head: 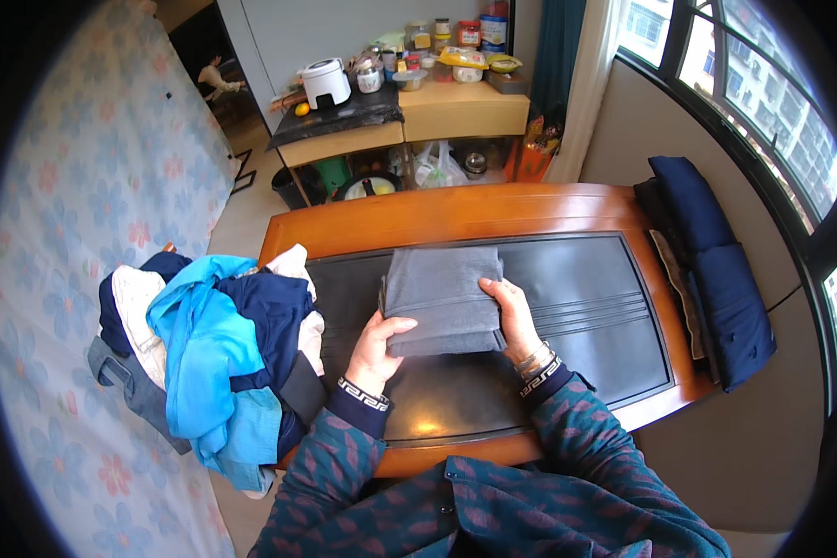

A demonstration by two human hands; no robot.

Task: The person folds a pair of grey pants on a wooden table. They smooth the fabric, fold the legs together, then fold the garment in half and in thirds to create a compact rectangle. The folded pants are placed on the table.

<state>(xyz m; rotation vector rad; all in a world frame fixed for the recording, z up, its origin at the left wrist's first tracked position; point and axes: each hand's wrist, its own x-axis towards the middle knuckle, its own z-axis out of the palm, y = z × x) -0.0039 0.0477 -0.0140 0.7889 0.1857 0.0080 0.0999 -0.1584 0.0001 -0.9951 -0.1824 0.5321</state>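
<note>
A folded grey garment [443, 300] is held by both hands over the black inset of a wooden table [474, 411]. My left hand [380, 345] grips its lower left side, thumb on top. My right hand [513, 314] grips its right side, thumb on top and fingers beneath. Left of it, a loose heap of clothes lies over the table's left end, with a bright blue garment [209, 349], a navy garment [272, 307] and white cloth [136, 300]. Folded navy garments [725, 279] are stacked along the table's right edge.
Behind the table, a wooden side cabinet [467, 111] carries a white rice cooker [326, 82], jars and food packages. A flowered curtain [111, 209] hangs at the left. Windows [760, 91] line the right wall. A person [216, 77] sits in the far room.
</note>
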